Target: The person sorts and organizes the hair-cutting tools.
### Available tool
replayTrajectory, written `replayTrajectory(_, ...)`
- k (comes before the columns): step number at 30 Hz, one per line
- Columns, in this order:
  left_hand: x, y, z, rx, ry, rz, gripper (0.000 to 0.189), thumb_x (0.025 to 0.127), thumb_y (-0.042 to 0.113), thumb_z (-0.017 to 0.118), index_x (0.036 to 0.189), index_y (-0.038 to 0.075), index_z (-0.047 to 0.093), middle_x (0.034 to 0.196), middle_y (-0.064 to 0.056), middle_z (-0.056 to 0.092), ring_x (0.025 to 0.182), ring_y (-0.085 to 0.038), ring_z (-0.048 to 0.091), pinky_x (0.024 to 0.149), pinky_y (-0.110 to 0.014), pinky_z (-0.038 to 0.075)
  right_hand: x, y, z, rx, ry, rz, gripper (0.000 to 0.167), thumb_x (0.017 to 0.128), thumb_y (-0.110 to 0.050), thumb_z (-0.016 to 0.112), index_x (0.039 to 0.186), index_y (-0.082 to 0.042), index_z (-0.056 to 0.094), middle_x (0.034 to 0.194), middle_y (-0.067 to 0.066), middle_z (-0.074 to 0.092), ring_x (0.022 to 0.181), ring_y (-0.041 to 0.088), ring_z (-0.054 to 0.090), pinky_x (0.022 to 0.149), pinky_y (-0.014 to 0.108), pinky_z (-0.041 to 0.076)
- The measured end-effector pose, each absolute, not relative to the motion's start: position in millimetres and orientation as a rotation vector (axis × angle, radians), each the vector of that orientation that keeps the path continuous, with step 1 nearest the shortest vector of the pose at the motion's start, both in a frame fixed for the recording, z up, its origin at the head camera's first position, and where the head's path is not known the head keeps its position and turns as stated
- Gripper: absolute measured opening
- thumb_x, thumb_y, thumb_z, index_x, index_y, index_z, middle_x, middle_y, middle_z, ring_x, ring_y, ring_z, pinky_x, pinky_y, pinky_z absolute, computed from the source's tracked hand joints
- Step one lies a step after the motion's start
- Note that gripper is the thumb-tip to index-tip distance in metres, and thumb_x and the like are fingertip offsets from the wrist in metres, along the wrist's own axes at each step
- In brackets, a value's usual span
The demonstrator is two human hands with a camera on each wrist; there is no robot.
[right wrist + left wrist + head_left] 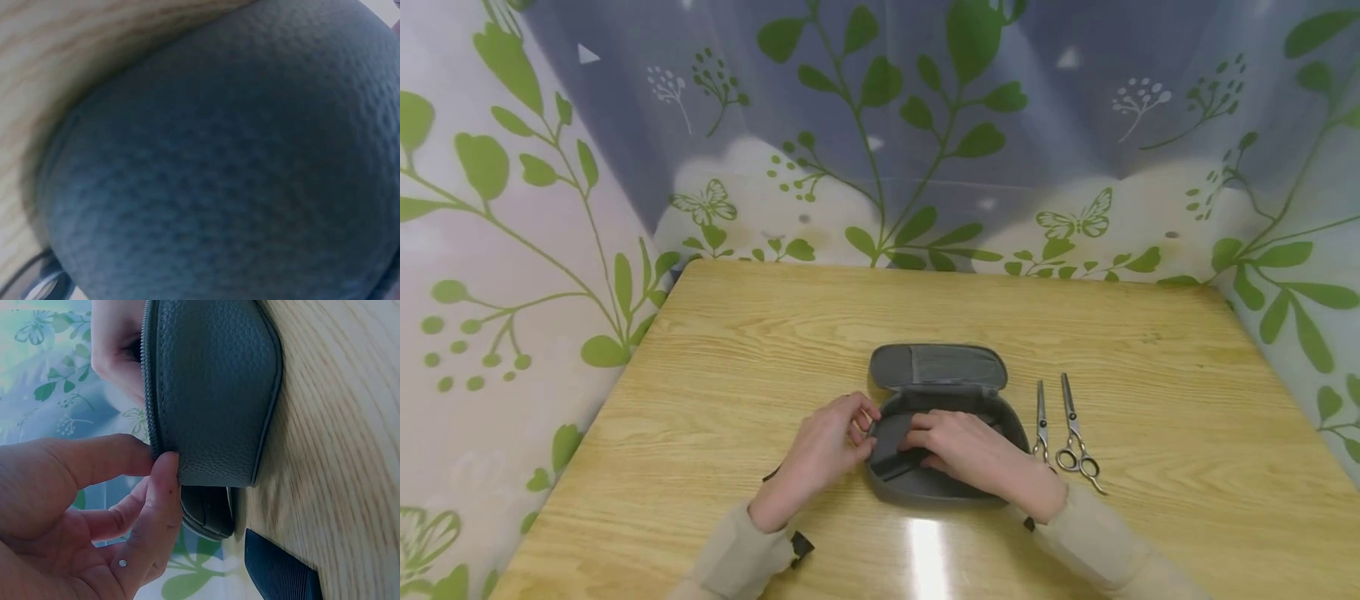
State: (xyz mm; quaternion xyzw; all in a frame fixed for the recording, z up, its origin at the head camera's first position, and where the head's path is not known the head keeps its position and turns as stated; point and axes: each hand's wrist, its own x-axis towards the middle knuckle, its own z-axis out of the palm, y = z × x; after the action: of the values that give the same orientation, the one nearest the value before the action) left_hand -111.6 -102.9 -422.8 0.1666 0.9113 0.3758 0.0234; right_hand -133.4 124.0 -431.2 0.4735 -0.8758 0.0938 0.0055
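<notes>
On the worktop [737, 350], the left hand [827, 443] pinches the left rim of the open case [925, 492], the right hand [966, 448] dips bent fingers inside, whether gripping anything I cannot tell, and two scissors [1072, 416] lie just right.

The left sleeve [730, 554], bottom left of centre in the head view, and the right sleeve [1112, 546], lower right, are plain light beige. A small black piece [802, 548] shows at the left cuff [760, 533]. The left wrist view's lower left shows a tiny pale glint [122, 563] on the left hand [119, 519].
</notes>
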Motion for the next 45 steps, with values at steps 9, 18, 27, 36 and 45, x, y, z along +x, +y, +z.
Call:
replayTrajectory(9,-117,-104,-423,0.475,2.833,1.186,0.027,0.082,-0.007,0.078,0.102,0.007,0.069,0.087,0.000,0.063,0.073,-0.011,0.064,0.064,-0.025,0.053,-132,127,-431,1.445,-2.769,0.349,0.026,0.081,-0.007,0.084,0.105,-0.014,0.077,0.102,-0.001,0.068,0.095,0.016,0.069,0.079,0.031,0.058)
replayTrajectory(18,-120,-103,-424,0.530,2.876,1.135,0.020,0.087,-0.001,0.076,0.102,0.009,0.068,0.086,0.001,0.065,0.073,-0.010,0.064,0.063,-0.023,0.052,-130,130,-433,1.406,-2.775,0.359,0.025,0.083,-0.008,0.083,0.107,-0.015,0.078,0.103,-0.002,0.068,0.097,0.016,0.069,0.079,0.032,0.058)
replayTrajectory(27,-134,-125,-411,0.403,2.973,1.157,0.008,0.097,0.008,0.067,0.103,0.007,0.072,0.089,-0.001,0.075,0.076,-0.017,0.072,0.066,-0.032,0.056,-129,148,-428,1.272,-2.575,0.479,0.019,0.086,-0.011,0.081,0.104,-0.015,0.078,0.103,-0.002,0.070,0.093,0.016,0.066,0.074,0.031,0.057)
replayTrajectory(36,-146,-138,-413,0.332,3.092,0.935,0.009,0.089,0.010,0.078,0.091,0.004,0.072,0.083,-0.007,0.073,0.071,-0.020,0.070,0.066,-0.035,0.057,-124,192,-423,0.910,-2.559,0.485,0.025,0.079,0.001,0.084,0.101,-0.009,0.079,0.100,0.004,0.071,0.091,0.023,0.065,0.073,0.038,0.057)
replayTrajectory(45,-160,-127,-428,0.368,3.007,0.443,0.035,0.082,0.028,0.086,0.098,0.003,0.069,0.086,-0.008,0.067,0.075,-0.023,0.064,0.065,-0.037,0.054,-115,211,-429,0.627,-2.694,0.587,0.030,0.086,-0.004,0.080,0.115,0.000,0.074,0.112,0.014,0.066,0.074,0.020,0.071,0.060,0.029,0.058)
